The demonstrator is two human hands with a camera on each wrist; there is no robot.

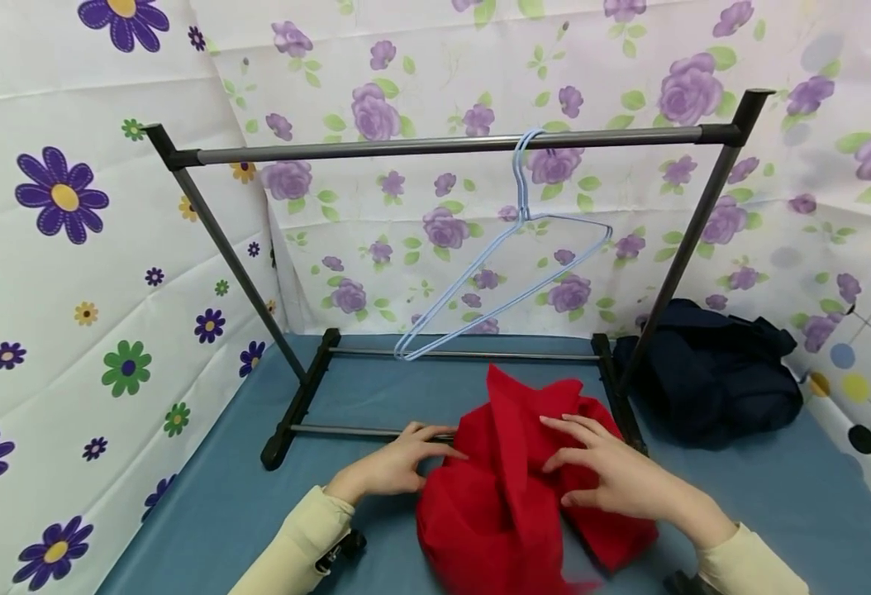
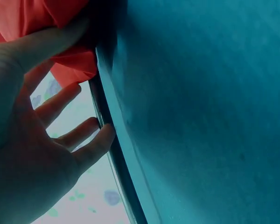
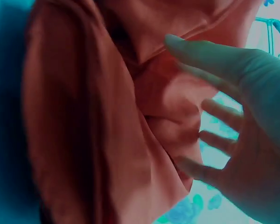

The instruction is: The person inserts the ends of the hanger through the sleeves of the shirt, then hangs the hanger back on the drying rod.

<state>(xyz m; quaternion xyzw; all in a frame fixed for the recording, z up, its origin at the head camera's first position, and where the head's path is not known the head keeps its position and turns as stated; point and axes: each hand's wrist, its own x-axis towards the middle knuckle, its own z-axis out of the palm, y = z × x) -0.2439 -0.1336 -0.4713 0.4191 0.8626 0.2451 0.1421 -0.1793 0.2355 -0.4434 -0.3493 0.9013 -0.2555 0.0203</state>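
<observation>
A bunched-up red cloth [image 1: 491, 504], loosely folded with a peak standing up, lies at the front of the blue surface. My left hand [image 1: 398, 463] is at its left side, fingers spread and fingertips at the fabric. In the left wrist view the thumb [image 2: 51, 44] overlaps the red folds, while the other fingers are apart from each other. Over the cloth's right side is my right hand [image 1: 617, 475], its fingers loosely spread. The right wrist view has that thumb [image 3: 205, 53] in front of the folds, with nothing pinched.
Behind the cloth stands a dark metal rack [image 1: 376, 149] with two low crossbars. Light blue wire hangers [image 1: 465, 277] hang from its top bar, right of the middle. A dark navy bundle of fabric [image 1: 703, 376] lies beside the rack's right foot. Flowered sheets [image 1: 406, 74] form the backdrop.
</observation>
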